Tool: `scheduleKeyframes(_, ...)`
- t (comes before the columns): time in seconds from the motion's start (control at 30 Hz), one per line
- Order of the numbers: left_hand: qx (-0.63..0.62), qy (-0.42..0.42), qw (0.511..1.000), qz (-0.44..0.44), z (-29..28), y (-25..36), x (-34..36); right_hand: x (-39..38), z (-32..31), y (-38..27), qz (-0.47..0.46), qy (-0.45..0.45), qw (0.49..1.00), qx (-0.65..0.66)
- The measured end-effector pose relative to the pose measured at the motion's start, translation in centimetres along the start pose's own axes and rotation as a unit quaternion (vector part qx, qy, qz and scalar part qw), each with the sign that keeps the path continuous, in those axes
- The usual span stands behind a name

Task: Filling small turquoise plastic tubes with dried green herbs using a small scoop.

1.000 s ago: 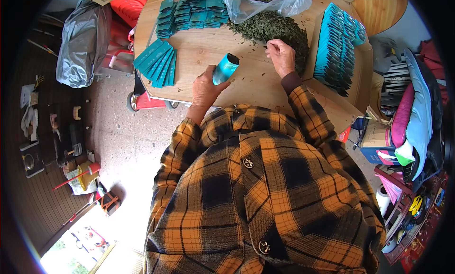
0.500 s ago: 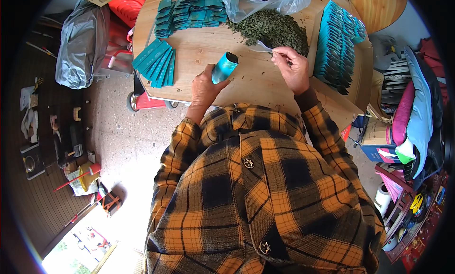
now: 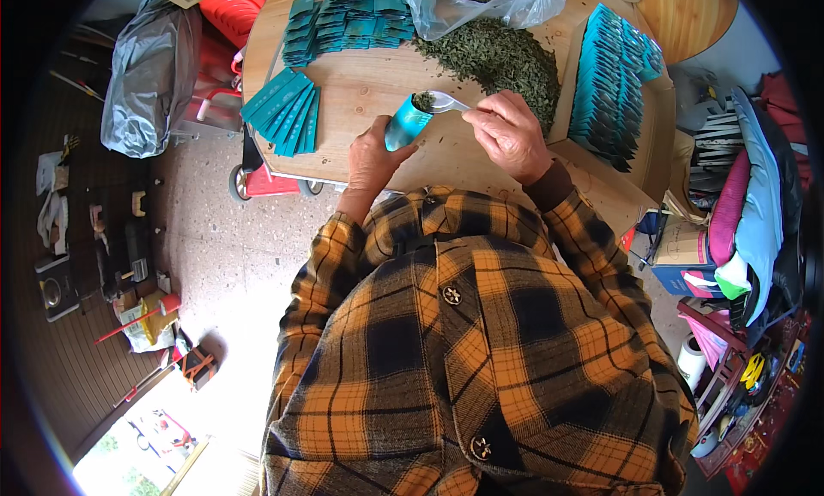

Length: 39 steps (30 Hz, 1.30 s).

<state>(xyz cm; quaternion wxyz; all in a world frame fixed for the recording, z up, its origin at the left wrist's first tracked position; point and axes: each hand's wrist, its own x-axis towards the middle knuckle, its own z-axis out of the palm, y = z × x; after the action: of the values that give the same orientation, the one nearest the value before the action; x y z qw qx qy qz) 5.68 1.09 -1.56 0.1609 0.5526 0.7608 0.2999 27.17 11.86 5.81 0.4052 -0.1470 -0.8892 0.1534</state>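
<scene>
My left hand [image 3: 372, 160] is closed around a teal packet [image 3: 405, 127], its open mouth tilted up and to the right. Dried green leaves show at that mouth. Pinched in my right hand [image 3: 510, 137] is a clear plastic spoon [image 3: 446, 102], whose bowl touches the packet's opening. Beyond both hands spreads a heap of dried leaves [image 3: 506, 63] on the wooden table [image 3: 360, 84]. Several flat teal packets [image 3: 285, 110] lie fanned out left of my left hand.
Stacked teal packets [image 3: 352, 20] sit at the table's far left. A clear plastic bag [image 3: 455, 11] holds more leaves behind the heap. To the right, a cardboard box [image 3: 654, 144] contains rows of upright teal packets [image 3: 609, 84]. A grey plastic-covered object [image 3: 148, 84] stands left of the table.
My right hand has brought the spoon left, from the edge of the leaf heap to the packet's mouth. Leaves now show at the opening. My left hand stays in place.
</scene>
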Motion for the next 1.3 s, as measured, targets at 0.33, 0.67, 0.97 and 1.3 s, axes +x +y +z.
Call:
scheduleKeyframes(0.33, 0.002, 0.004, 1.000, -0.002, -0.1, 0.1, 0.0, -0.1, 0.1, -0.2, -0.050, 0.004, 0.998, -0.045)
scheduleKeyframes(0.67, 0.003, 0.002, 1.000, 0.002, 0.0, 0.0, 0.0, 0.0, 0.0, 0.6, 0.058, 0.051, 0.997, -0.009)
scheduleKeyframes(0.97, 0.014, -0.008, 1.000, -0.011, -0.1, 0.1, 0.0, -3.3, 0.9, 2.4, 0.380, -0.019, 0.894, 0.237)
scheduleKeyframes(1.3, 0.001, 0.006, 1.000, 0.009, 0.2, -0.1, 0.1, -5.3, 2.1, 5.9, 0.432, -0.037, 0.838, 0.331)
